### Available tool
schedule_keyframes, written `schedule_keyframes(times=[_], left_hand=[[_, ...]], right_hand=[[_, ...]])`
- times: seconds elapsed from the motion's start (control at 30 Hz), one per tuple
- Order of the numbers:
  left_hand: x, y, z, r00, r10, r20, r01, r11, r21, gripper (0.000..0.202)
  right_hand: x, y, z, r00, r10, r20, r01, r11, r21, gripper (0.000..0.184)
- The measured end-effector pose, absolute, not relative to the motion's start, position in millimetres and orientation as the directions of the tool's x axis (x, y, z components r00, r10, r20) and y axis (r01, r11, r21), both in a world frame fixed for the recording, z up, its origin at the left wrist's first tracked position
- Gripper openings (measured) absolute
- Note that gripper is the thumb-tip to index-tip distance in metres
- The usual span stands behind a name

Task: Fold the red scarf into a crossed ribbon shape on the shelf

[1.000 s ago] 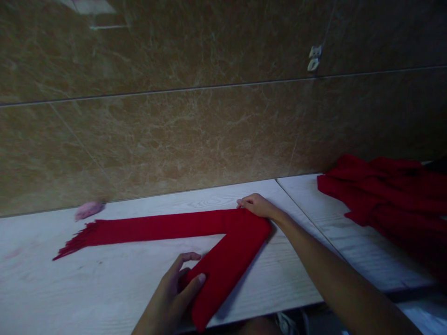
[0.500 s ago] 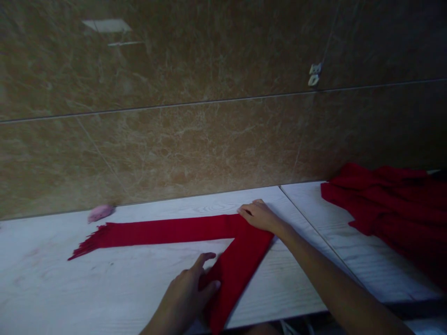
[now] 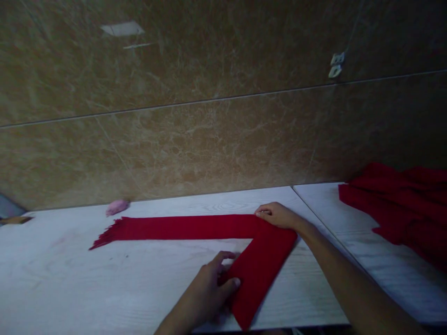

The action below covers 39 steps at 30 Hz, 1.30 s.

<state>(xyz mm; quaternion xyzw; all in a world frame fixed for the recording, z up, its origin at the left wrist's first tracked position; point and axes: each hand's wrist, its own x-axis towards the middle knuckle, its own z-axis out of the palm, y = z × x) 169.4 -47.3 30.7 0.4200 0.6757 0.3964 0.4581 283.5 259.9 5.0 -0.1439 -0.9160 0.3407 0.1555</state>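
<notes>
The marble wall (image 3: pixel 223 139) fills most of what we see, above the pale tabletop (image 3: pixel 70 279). On it the red scarf (image 3: pixel 188 227) lies bent in a V, fringe at the left. A heap of red cloth (image 3: pixel 401 209) sits well apart at the right. Our left hand (image 3: pixel 209 293) has its fingers clamped on the scarf's near arm; our right hand (image 3: pixel 279 216) rests on the bend, and we cannot tell whether its fingers grip. A pink object (image 3: pixel 117 207) lies near the fringe.
</notes>
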Motion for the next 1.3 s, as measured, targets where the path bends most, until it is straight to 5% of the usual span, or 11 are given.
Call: schedule_keyframes(times=[0.23,0.4,0.5,0.63,0.73,0.9,1.07,1.3], left_hand=[[177.4,-40.2,29.6,-0.202,0.953,-0.227,0.411,0.293,0.863,0.047],[173.3,-32.2,30.4,-0.333,0.924,-0.186,0.730,0.378,0.569,0.046],[162.0,-26.4,42.0,-0.365,0.919,-0.151,0.798,0.393,0.457,0.042],[142.5,7.3,66.9,-0.366,0.927,0.089,0.797,0.263,0.543,0.037],[140.8,60.9,76.6,-0.277,0.943,0.183,0.799,0.121,0.588,0.032],[155.9,155.7,63.2,-0.251,0.968,0.016,0.825,0.205,0.527,0.038],[156.2,203.0,45.0,-0.178,0.977,-0.115,0.762,0.211,0.612,0.048],[159.2,212.7,31.2,-0.015,0.984,-0.178,0.528,0.159,0.834,0.051]], right_hand=[[275.9,259.8,3.4,-0.874,0.413,0.257,0.189,0.776,-0.601,0.028],[262.8,265.3,6.7,-0.845,0.454,0.283,0.174,0.733,-0.657,0.024],[257.1,277.0,15.7,-0.827,0.500,0.256,0.153,0.639,-0.754,0.037],[269.3,293.8,29.4,-0.691,0.674,0.263,0.103,0.451,-0.886,0.066],[293.9,289.2,27.1,-0.511,0.828,0.232,0.075,0.311,-0.947,0.068],[343.9,248.3,2.3,-0.390,0.921,0.004,0.102,0.047,-0.994,0.046],[370.7,212.5,-1.7,-0.430,0.863,-0.265,0.085,-0.253,-0.964,0.056],[365.9,191.5,12.4,-0.511,0.810,-0.288,-0.173,-0.425,-0.889,0.025]])
